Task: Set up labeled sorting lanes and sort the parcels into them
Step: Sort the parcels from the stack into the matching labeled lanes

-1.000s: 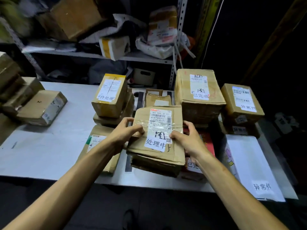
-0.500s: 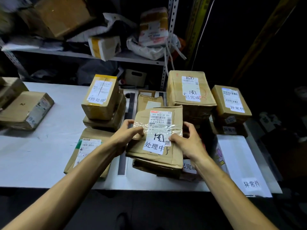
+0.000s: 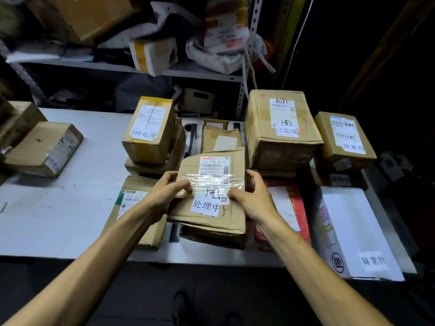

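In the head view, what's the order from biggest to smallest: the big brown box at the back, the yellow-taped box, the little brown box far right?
1. Big brown cardboard box at the back.
2-3. Yellow-taped brown cardboard box and little brown cardboard box far right look alike; too close to rank.

The 处理中 parcel [image 3: 211,215] lies on a lower box [image 3: 211,236] at the table's [image 3: 58,220] near edge, with the left hand [image 3: 167,194] at its 9 o'clock edge and the right hand [image 3: 254,198] at 3. At 10 o'clock is the 待处理 box [image 3: 150,130], at 1 the 已完成 box [image 3: 280,130], at 2 the 异常件 box [image 3: 343,137], and at 4 a flat 异常件 package [image 3: 353,231]. The shelf [image 3: 188,71] is behind, at 12.
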`<state>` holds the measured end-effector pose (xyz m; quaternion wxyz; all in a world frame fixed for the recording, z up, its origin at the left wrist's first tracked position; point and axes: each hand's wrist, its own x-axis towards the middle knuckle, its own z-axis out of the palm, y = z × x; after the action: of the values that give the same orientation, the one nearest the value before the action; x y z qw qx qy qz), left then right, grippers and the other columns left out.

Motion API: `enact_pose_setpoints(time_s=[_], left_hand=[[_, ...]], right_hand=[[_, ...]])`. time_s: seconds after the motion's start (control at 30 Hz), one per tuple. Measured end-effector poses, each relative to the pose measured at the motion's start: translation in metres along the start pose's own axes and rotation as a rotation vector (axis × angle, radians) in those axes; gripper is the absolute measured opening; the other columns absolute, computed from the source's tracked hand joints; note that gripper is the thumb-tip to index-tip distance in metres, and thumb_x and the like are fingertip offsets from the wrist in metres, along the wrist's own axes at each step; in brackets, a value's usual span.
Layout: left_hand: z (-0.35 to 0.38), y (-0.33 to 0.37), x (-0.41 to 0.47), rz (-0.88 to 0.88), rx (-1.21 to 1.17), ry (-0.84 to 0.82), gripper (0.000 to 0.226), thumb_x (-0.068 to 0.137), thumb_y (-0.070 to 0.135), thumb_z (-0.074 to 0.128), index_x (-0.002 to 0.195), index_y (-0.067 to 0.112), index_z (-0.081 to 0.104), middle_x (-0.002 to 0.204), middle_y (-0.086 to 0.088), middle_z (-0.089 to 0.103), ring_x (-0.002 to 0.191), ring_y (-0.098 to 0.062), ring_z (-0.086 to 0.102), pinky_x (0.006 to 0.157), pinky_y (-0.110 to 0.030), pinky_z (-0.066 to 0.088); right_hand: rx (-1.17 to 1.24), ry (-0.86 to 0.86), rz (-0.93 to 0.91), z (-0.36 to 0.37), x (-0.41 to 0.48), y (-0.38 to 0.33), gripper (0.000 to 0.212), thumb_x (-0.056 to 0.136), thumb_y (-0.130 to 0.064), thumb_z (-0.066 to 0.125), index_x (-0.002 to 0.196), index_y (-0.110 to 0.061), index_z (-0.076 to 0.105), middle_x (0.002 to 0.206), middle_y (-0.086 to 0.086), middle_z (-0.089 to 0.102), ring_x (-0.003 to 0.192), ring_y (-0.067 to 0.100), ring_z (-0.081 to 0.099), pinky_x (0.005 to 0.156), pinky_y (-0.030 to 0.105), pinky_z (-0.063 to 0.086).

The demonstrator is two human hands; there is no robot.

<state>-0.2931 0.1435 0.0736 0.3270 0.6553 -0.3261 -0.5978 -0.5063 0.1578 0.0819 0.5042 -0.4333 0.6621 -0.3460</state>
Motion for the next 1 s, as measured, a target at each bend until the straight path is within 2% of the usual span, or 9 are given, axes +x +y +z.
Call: enact_pose_setpoints(time_s=[0.07,0.17,0.33,0.5,0.6,0.7,0.83,0.9,1.0], left_hand=[[-0.003,0.002,0.001,-0.007,0.026,-0.005,0.045,0.081,0.004,0.067,0.122,0.018,0.054,0.115,-0.006,0.065,0.091,-0.018,0.064,0.050,-0.022,0.050],[-0.006,0.008,0.006,-0.011,0.084,-0.006,0.048,0.079,0.003,0.070,0.123,0.017,0.056,0.116,-0.008,0.065,0.090,-0.017,0.063,0.049,-0.022,0.048],[-0.018,0.008,0.013,-0.054,0.137,-0.059,0.062,0.062,0.016,0.086,0.117,0.026,0.059,0.118,-0.010,0.067,0.105,-0.029,0.064,0.083,-0.044,0.054],[-0.016,0.006,0.010,-0.124,0.237,-0.087,0.055,0.072,0.012,0.084,0.117,0.026,0.056,0.105,-0.011,0.067,0.090,-0.023,0.062,0.080,-0.043,0.055],[-0.009,0.008,0.010,-0.028,0.254,-0.046,0.059,0.072,0.007,0.083,0.120,0.022,0.054,0.100,-0.011,0.067,0.080,-0.018,0.062,0.062,-0.033,0.053],[-0.001,0.002,0.009,0.144,0.369,0.012,0.069,0.073,0.006,0.083,0.130,0.024,0.047,0.093,-0.010,0.065,0.070,-0.016,0.063,0.052,-0.025,0.051],[0.014,-0.017,0.005,0.373,0.847,0.022,0.103,0.068,0.018,0.082,0.147,0.045,0.022,0.124,-0.007,0.036,0.097,-0.027,0.059,0.089,-0.034,0.052],[0.019,-0.028,0.001,0.442,1.117,-0.065,0.105,0.067,0.041,0.083,0.149,0.047,0.018,0.140,-0.009,0.023,0.114,-0.035,0.052,0.102,-0.042,0.044],[0.016,-0.044,0.001,0.486,1.498,-0.145,0.104,0.063,0.079,0.067,0.149,0.048,0.018,0.144,-0.003,0.023,0.121,-0.031,0.035,0.108,-0.040,0.031]], right_hand=[[0.041,-0.006,0.024,0.003,0.007,0.003,0.068,0.079,-0.012,0.075,0.140,-0.024,0.048,0.120,-0.004,0.065,0.106,0.011,0.062,0.089,0.031,0.054],[0.088,-0.001,0.043,0.006,0.014,0.007,0.064,0.076,-0.008,0.077,0.132,-0.024,0.051,0.116,-0.001,0.067,0.101,0.012,0.063,0.085,0.032,0.055],[0.120,-0.054,0.119,-0.002,0.013,0.015,0.057,0.081,-0.010,0.076,0.126,-0.032,0.049,0.108,-0.003,0.070,0.088,0.014,0.070,0.061,0.033,0.057],[0.103,-0.098,0.190,-0.004,0.012,0.023,0.053,0.084,-0.004,0.071,0.125,-0.027,0.048,0.103,0.000,0.069,0.082,0.014,0.068,0.045,0.017,0.047],[0.030,-0.061,0.153,0.002,0.013,0.024,0.057,0.080,0.000,0.072,0.126,-0.020,0.046,0.098,-0.005,0.065,0.086,0.011,0.064,0.063,0.026,0.052],[-0.141,-0.003,0.068,0.012,0.011,0.029,0.076,0.070,-0.006,0.079,0.132,-0.023,0.038,0.115,-0.001,0.060,0.097,0.014,0.060,0.084,0.034,0.053],[-0.542,-0.051,-0.126,0.026,0.004,0.031,0.098,0.060,-0.031,0.087,0.143,-0.036,0.033,0.131,0.000,0.026,0.115,0.023,0.047,0.098,0.029,0.042],[-0.656,-0.168,-0.160,0.027,-0.001,0.032,0.096,0.061,-0.046,0.086,0.143,-0.038,0.037,0.143,0.000,0.018,0.127,0.028,0.038,0.107,0.038,0.040],[-0.994,-0.357,-0.209,0.024,-0.004,0.035,0.096,0.062,-0.062,0.081,0.144,-0.042,0.037,0.155,0.002,0.013,0.134,0.032,0.024,0.112,0.047,0.033]])
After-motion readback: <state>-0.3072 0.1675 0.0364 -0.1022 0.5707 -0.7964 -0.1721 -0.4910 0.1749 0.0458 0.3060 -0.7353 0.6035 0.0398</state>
